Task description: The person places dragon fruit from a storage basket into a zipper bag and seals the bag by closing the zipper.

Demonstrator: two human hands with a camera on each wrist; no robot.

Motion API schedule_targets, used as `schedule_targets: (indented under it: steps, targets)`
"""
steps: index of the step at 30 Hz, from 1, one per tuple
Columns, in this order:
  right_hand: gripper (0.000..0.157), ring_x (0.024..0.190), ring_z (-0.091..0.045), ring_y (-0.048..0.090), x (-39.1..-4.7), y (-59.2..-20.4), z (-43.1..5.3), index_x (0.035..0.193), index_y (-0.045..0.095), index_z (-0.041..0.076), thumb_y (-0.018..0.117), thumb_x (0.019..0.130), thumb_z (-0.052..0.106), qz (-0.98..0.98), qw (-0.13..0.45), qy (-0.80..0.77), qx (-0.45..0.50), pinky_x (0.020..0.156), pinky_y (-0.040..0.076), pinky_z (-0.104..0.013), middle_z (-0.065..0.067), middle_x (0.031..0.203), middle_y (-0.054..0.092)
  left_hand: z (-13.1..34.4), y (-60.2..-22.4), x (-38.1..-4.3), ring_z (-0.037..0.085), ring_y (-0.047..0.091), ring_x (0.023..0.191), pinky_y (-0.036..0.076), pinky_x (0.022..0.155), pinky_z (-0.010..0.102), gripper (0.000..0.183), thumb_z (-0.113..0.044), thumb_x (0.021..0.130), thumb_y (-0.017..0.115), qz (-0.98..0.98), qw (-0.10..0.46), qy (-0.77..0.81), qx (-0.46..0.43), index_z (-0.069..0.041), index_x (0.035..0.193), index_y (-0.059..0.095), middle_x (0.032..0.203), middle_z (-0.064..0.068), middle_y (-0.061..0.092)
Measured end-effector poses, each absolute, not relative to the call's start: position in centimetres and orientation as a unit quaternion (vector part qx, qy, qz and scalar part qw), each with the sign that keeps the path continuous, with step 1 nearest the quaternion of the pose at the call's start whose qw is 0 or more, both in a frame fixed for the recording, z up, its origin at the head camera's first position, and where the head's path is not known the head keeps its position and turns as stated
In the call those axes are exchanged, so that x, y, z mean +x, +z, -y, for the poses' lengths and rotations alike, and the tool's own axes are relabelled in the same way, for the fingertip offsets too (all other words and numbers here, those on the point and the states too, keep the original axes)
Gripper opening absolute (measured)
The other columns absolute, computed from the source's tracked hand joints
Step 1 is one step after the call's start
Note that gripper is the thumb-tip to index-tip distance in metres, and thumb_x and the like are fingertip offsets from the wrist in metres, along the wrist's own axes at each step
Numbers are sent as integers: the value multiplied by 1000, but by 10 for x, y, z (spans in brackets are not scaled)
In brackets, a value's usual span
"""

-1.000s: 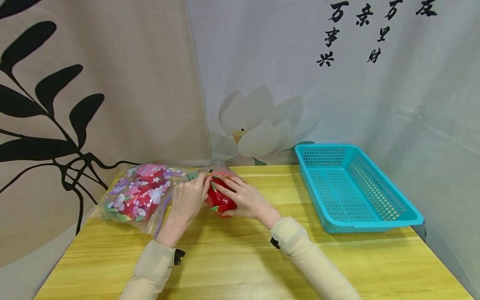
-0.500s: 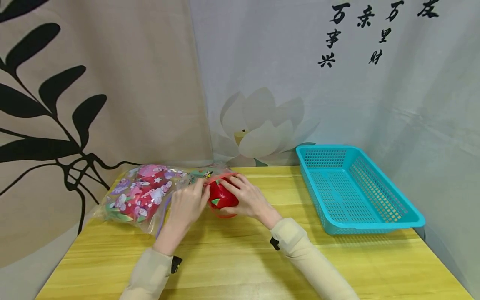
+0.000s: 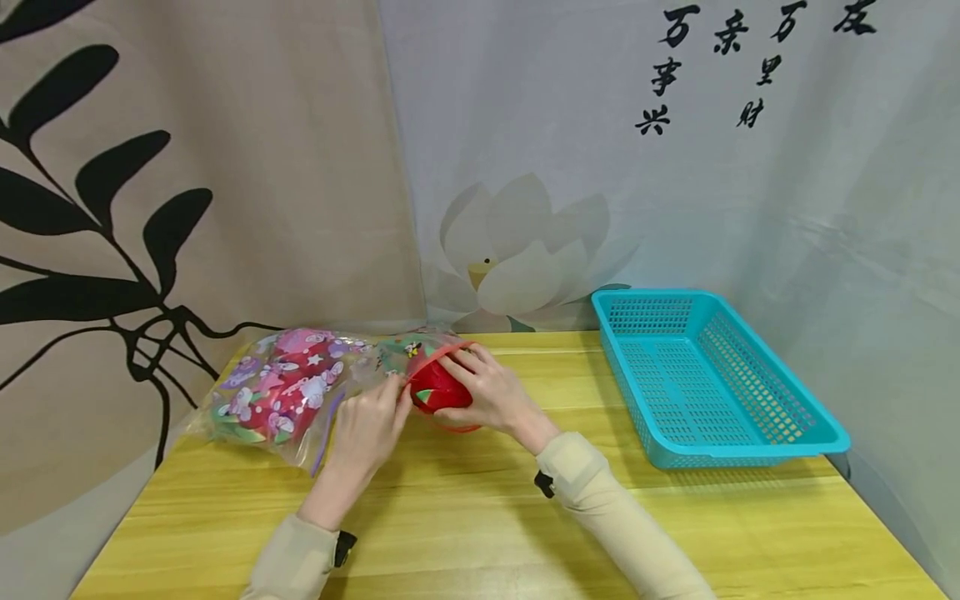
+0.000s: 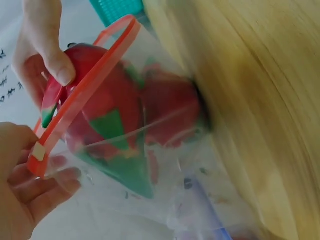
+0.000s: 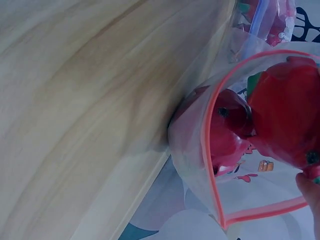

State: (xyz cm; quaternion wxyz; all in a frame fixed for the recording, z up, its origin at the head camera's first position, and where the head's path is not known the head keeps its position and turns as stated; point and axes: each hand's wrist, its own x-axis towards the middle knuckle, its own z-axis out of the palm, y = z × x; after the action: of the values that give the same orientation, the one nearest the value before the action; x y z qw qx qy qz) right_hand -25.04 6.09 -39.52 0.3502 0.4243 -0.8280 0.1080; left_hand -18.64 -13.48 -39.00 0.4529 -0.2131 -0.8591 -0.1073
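Observation:
My left hand pinches the orange-red zip edge of a clear zip bag, holding its mouth wide. At that mouth, my right hand grips a shiny red dragon fruit with green scale tips, probably artificial. The left wrist view has the right thumb on the fruit, which lies partly inside the bag and partly past the rim. Deeper in the bag sits another dragon fruit, also seen as a darker red shape in the right wrist view.
A second clear bag with cartoon prints and a purple zip strip lies at the left, full of red and green items. On the right of the wooden table stands a blue perforated basket. A printed curtain hangs behind.
My left hand has drawn the bag's edge slightly down and left, and the red rim now stretches across the dragon fruit. The right hand stays almost in place on the fruit.

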Motion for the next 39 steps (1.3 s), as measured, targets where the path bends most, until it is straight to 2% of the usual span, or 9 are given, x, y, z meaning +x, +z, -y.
schedule_targets:
  steps: [6, 12, 14, 17, 21, 24, 32, 35, 39]
  targets:
    - [69, 109, -25, 52, -254, -397, -53, 117, 62, 11, 71, 67, 57, 811, 382, 104, 430, 85, 53, -28, -5, 119, 63, 135, -393, -188, 7, 31, 35, 22, 30, 19, 11, -6, 78, 64, 847, 475, -110, -215, 0, 83, 56, 52, 5, 56]
    - [66, 105, -22, 55, -252, -389, -43, 118, 61, 16, 64, 71, 62, 818, 395, 61, 413, 90, 50, -27, 0, 121, 61, 136, -393, -189, 4, 27, 36, 20, 32, 16, 14, -4, 77, 65, 842, 481, -115, -216, 2, 87, 58, 53, 7, 59]
    - [67, 107, -22, 54, -251, -388, -41, 123, 57, 17, 62, 72, 61, 829, 373, 63, 411, 93, 49, -29, 0, 127, 57, 136, -392, -190, 4, 25, 37, 18, 33, 15, 14, -4, 78, 66, 842, 481, -116, -215, 3, 87, 58, 50, 6, 56]
    - [70, 114, -23, 50, -251, -386, -43, 132, 50, 15, 62, 77, 56, 842, 309, 81, 434, 98, 46, -32, -4, 133, 50, 136, -392, -191, 3, 23, 37, 17, 33, 14, 15, -5, 78, 66, 844, 479, -114, -212, 3, 87, 58, 52, 7, 58]
    - [68, 122, -26, 44, -252, -384, -52, 137, 42, 11, 65, 81, 44, 840, 219, 111, 484, 102, 43, -35, -9, 139, 43, 135, -393, -191, 3, 25, 37, 18, 33, 13, 14, -5, 78, 66, 850, 472, -109, -208, 2, 87, 58, 63, 11, 67]
    - [66, 122, -26, 45, -253, -383, -58, 135, 44, 9, 69, 80, 35, 831, 198, 134, 502, 99, 46, -35, -10, 138, 43, 134, -394, -190, 3, 26, 37, 18, 33, 13, 14, -5, 79, 66, 851, 468, -113, -207, 2, 88, 58, 65, 11, 68]
    - [60, 115, -25, 55, -255, -388, -58, 121, 59, 8, 77, 70, 34, 813, 308, 144, 472, 93, 50, -31, -9, 125, 57, 134, -392, -191, 8, 34, 35, 26, 30, 20, 15, -5, 77, 67, 839, 490, -115, -207, 2, 87, 58, 66, 13, 68]
    - [60, 116, -23, 55, -253, -390, -53, 122, 59, 9, 75, 70, 35, 815, 319, 139, 463, 94, 49, -30, -8, 126, 58, 134, -392, -191, 8, 37, 36, 28, 30, 21, 15, -5, 77, 67, 839, 490, -110, -209, 2, 88, 59, 65, 12, 67]
    - [60, 119, -24, 52, -251, -389, -45, 124, 57, 10, 75, 72, 34, 825, 310, 141, 452, 100, 45, -31, -8, 129, 57, 134, -392, -192, 15, 50, 39, 33, 30, 24, 15, -4, 77, 67, 835, 496, -104, -213, 2, 89, 59, 68, 12, 68]
